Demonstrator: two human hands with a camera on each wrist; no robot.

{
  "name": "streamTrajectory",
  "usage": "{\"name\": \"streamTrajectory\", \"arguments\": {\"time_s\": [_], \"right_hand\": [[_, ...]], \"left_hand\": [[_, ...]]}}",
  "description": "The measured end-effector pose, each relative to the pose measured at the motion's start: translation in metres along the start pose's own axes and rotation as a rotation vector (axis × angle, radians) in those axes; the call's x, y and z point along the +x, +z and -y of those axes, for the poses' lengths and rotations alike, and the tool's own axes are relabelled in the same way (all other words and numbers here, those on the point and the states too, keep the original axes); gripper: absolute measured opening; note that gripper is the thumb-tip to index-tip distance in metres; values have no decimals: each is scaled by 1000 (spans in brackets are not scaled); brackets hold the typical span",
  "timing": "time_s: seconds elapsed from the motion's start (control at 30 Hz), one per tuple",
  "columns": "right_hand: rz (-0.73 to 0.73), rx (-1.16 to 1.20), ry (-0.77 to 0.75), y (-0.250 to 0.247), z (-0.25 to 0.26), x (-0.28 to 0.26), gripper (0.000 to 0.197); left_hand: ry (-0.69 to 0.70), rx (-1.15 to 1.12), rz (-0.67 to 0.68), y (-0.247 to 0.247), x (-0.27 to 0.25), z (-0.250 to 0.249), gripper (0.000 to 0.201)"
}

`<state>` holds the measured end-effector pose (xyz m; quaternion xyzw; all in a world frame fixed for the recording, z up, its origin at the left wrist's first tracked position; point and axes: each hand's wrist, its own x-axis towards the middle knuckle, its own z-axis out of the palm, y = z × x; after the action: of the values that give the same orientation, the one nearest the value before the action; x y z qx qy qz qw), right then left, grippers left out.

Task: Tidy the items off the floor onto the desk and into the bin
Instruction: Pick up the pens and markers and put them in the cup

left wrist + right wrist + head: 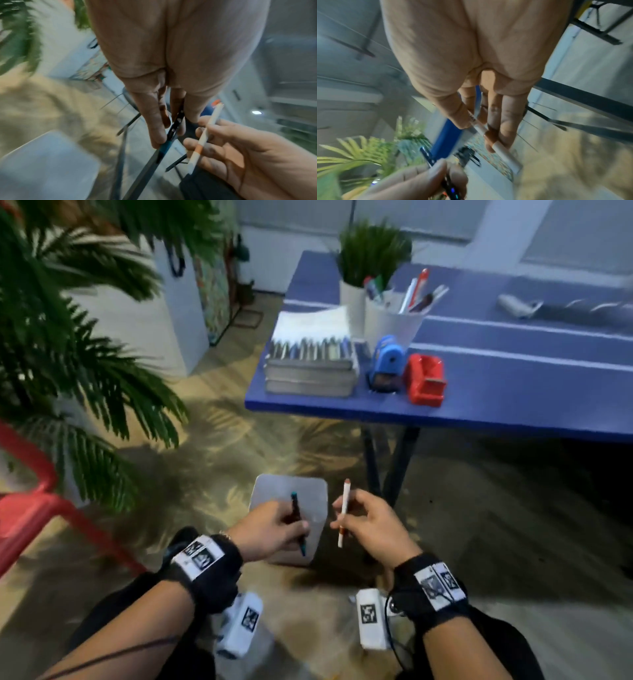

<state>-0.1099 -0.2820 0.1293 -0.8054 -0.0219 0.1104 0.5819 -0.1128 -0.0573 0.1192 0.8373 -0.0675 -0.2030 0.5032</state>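
My left hand pinches a dark pen with teal ends, held above a white bin on the floor. The left wrist view shows the dark pen between thumb and fingers. My right hand pinches a white pen with an orange band, nearly upright, just right of the bin. In the right wrist view the white pen runs across the fingers. The blue desk stands ahead to the right, above both hands.
On the desk are stacked books, a blue sharpener, a red tape dispenser, a white cup of pens and a potted plant. A large palm and a red chair stand left. Dark desk legs stand behind the bin.
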Motion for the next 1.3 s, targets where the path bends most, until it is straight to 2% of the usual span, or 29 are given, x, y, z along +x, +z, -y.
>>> {"name": "streamTrajectory", "arguments": {"time_s": [0.07, 0.13, 0.2, 0.3, 0.43, 0.57, 0.67, 0.77, 0.87, 0.97, 1.03, 1.13, 1.2, 1.27, 1.3], "right_hand": [[-58, 0, -102, -17, 38, -20, 15], [-97, -55, -218, -37, 74, -34, 15], [-162, -145, -349, -58, 112, -43, 16], [-306, -260, -484, -90, 167, -46, 20], [-426, -295, -571, -128, 218, -47, 20], [-488, -296, -568, -150, 233, -53, 18], [-437, -279, -557, -154, 230, -57, 19], [-395, -286, -546, -161, 222, -60, 18], [-344, -299, -511, -167, 214, -63, 18], [-301, -281, -498, -169, 211, -63, 18], [-288, -272, -508, -167, 209, -62, 18], [-288, -280, -499, -164, 206, -58, 16], [-283, -279, -501, -162, 204, -56, 15], [-277, -275, -507, -161, 203, -54, 16], [-274, -271, -506, -161, 203, -53, 17]], "left_hand": [[109, 132, -12, -16, -15, -43, 21], [233, 270, -88, -33, -27, -98, 20], [374, 424, -208, -48, -35, -156, 13], [533, 565, -449, -69, -31, -236, 21], [624, 616, -584, -91, 2, -319, 16], [541, 675, -633, -115, 66, -374, 19], [441, 619, -665, -128, 113, -384, 27], [411, 604, -648, -131, 149, -371, 38], [398, 722, -655, -131, 174, -351, 33], [385, 741, -678, -131, 189, -341, 21], [336, 791, -678, -131, 195, -338, 22], [283, 938, -626, -130, 201, -334, 34], [277, 1005, -597, -132, 205, -330, 49], [263, 968, -616, -134, 205, -329, 62], [256, 940, -658, -135, 203, -329, 61]]}}
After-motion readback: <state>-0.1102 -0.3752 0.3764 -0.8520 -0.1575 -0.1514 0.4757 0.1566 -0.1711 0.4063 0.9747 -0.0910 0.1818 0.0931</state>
